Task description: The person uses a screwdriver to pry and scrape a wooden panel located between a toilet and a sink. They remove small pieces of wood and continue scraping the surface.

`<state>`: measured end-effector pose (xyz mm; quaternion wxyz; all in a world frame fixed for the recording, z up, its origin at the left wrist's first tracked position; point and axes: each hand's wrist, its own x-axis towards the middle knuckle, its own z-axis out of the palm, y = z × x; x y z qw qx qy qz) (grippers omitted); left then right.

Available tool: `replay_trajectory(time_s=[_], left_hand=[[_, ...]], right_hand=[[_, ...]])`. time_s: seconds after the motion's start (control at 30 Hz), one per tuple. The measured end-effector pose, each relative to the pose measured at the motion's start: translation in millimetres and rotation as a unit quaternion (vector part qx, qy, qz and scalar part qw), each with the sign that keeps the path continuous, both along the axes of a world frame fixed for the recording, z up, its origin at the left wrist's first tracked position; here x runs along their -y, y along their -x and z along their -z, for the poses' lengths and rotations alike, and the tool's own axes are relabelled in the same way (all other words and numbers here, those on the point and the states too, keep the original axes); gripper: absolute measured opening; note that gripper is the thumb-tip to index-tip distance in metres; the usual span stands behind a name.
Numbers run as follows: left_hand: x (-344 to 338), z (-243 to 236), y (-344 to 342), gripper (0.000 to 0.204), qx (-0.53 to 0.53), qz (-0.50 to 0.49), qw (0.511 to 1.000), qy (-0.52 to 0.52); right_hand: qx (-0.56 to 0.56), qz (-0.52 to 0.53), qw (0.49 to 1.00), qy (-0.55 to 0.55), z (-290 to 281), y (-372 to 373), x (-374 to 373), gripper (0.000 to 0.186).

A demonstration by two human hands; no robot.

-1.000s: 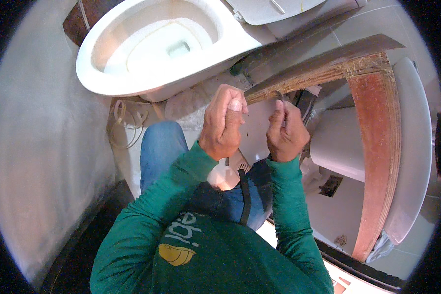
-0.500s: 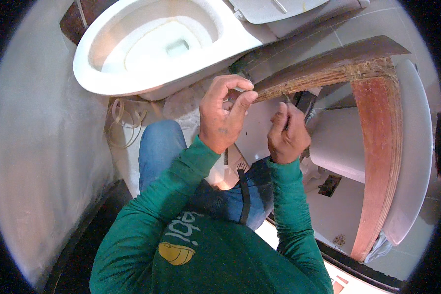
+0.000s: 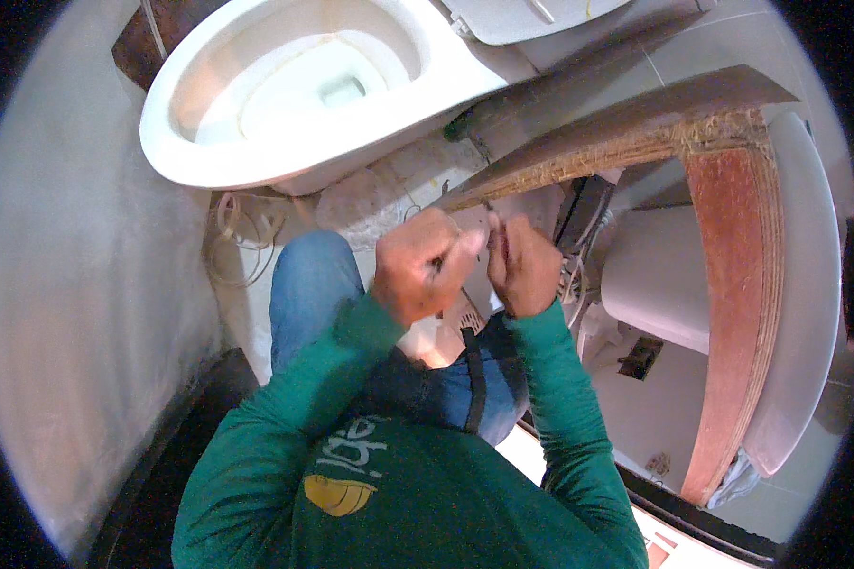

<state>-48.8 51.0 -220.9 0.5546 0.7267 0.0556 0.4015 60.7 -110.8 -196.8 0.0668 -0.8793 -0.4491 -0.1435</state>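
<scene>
"How are we gripping?"

"Our right hand [image 3: 529, 261] has its thumb and fingers pressed together on a small dark piece [image 3: 487, 205], its tip poking out beyond them; we can't tell what it is. Our left hand [image 3: 422, 267] is curled and blurred, thumb near the fingers, so we can't tell whether it holds anything."

"And the wooden frame [image 3: 736, 275]?"

"Its rough upper bar ends just beyond our fingertips; whether we touch it, we can't tell. From there the bar runs off to the right of the grip, then the reddish plank bends back toward us, with the sink [image 3: 807, 294] behind it."

"Where do we have room?"

"A narrow gap parts our hands. Right of the grip, the frame's opening spreads wide. Beyond the left hand comes the toilet [image 3: 256, 169]; our knee [image 3: 313, 280] is just left of that hand, the wall [image 3: 95, 266] well apart."
</scene>
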Motion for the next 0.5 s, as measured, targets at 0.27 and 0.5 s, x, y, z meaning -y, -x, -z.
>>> replay_trajectory(time_s=[0.27,0.5], left_hand=[[12,15,14,0.01,-0.079,0.063,0.955,0.278],[-1,-5,-18,0.015,0.05,-0.046,0.981,0.18]], right_hand=[[0.032,0.08,0.958,-0.272,-50,10,-22,0.008],[0.085,0.008,0.978,-0.189,-35,-1,-16,0.011]])
